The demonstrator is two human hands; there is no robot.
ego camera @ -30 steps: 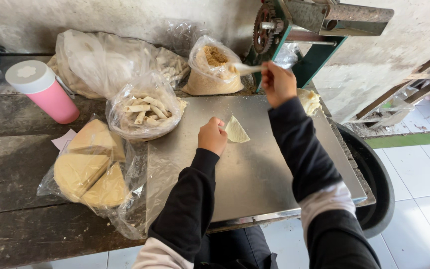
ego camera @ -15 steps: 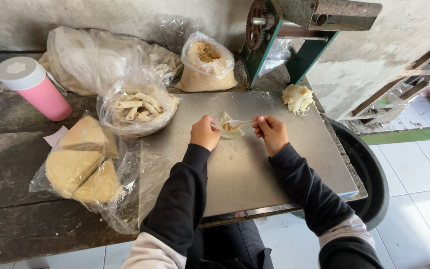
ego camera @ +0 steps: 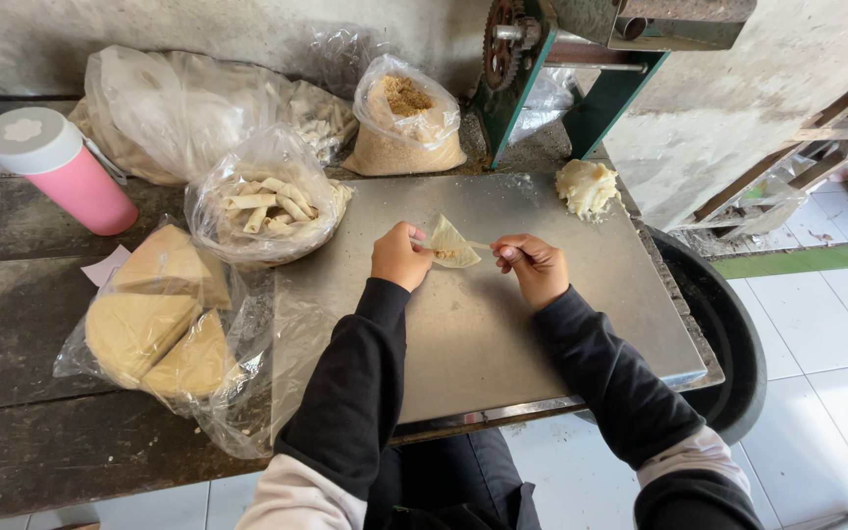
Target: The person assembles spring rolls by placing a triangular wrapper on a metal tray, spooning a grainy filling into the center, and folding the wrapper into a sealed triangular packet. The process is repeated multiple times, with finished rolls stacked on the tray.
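My left hand [ego camera: 399, 257] holds down a thin, pale triangular dough wrapper [ego camera: 450, 242] on the grey metal sheet [ego camera: 503, 344]. My right hand [ego camera: 534, 268] grips a thin stick whose tip rests on the wrapper, where a little brownish filling lies. Both arms wear black sleeves. A lump of pale dough [ego camera: 586, 186] sits at the sheet's far right corner. A clear bag of brown crumbly filling [ego camera: 404, 123] stands behind the sheet.
A clear bag of rolled pastries [ego camera: 265, 208] sits left of the sheet, and a bag of stacked wrapper wedges [ego camera: 154, 319] lies nearer. A pink bottle with a white lid [ego camera: 56, 167] stands far left. A green metal machine [ego camera: 566, 59] rises behind; a black tub [ego camera: 728, 344] is at right.
My right hand came down from the filling bag at the back to the wrapper, bringing the stick. The left hand stayed on the wrapper.
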